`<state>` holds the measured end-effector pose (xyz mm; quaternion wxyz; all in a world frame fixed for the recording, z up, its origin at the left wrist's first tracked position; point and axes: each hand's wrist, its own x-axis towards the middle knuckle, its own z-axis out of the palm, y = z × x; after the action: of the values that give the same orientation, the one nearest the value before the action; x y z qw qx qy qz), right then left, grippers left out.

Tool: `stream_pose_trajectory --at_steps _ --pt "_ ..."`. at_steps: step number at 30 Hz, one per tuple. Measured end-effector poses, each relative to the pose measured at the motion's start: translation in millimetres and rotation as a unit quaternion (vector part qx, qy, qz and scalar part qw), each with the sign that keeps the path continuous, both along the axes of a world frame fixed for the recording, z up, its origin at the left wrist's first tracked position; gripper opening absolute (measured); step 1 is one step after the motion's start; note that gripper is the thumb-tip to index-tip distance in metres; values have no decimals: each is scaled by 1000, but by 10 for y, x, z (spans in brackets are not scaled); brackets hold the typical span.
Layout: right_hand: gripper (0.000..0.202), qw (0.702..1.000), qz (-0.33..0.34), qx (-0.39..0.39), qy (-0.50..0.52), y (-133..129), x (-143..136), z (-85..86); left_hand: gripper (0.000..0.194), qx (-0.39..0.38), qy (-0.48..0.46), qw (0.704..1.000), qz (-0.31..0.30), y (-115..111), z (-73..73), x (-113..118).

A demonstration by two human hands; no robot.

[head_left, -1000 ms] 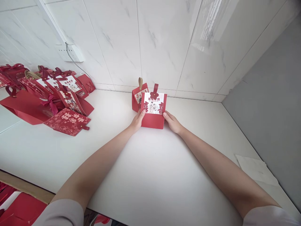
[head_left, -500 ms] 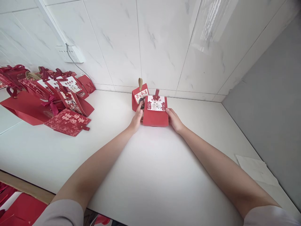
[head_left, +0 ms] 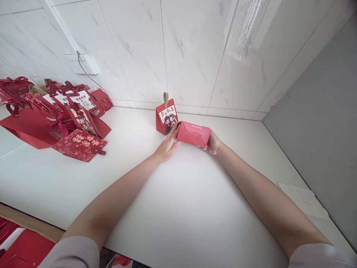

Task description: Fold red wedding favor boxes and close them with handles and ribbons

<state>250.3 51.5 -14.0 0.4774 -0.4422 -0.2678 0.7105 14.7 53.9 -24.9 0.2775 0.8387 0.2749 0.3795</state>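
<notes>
A: Where is the red paper gift box [head_left: 193, 134]?

B: Between the person's two hands, above the middle of the tabletop [head_left: 184, 208] and just to the right of the upright gift box with the tan loop handle [head_left: 167, 117]. A face with crossing folds and small pale lettering, apparently the base, is turned toward the viewer.

A: And the hands?

B: The left hand [head_left: 167, 147] is partly closed on the left end, fingers stretched along the upper corner and thumb lower down. The right hand [head_left: 213, 143] is curled around the right end; its fingertips are mostly hidden behind the box. Whether the lower edge touches the tabletop, one cannot tell.

A: How should it handle?

B: Probably light, of thin, fairly stiff card with a smooth, slightly slick finish. Whether anything is inside does not show.

A: So where is the best hold?

B: Probably at the two ends, close to the creased edges, where the card should be firmest. A hard squeeze on the broad folded face could dent it or spring the flaps.
</notes>
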Motion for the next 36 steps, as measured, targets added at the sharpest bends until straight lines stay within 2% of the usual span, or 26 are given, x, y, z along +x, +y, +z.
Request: stream_pose_trajectory --at_steps 8,13,16,24,36 --pt "26 1000 5 -7 3 10 6 -11 67 25 19 1000 3 86 -86 -25" --pt "32 1000 22 5 -15 23 13 -36 73 -8 35 999 -11 73 -58 -31" --pt "36 999 27 18 -25 29 9 -47 69 -6 23 1000 -17 62 -38 -21" --pt "35 1000 6 -19 -6 18 -7 -28 66 -9 9 1000 -11 58 -42 2" --pt "36 1000 -17 -13 1 -1 -44 -6 66 -28 35 999 19 64 -78 -17"
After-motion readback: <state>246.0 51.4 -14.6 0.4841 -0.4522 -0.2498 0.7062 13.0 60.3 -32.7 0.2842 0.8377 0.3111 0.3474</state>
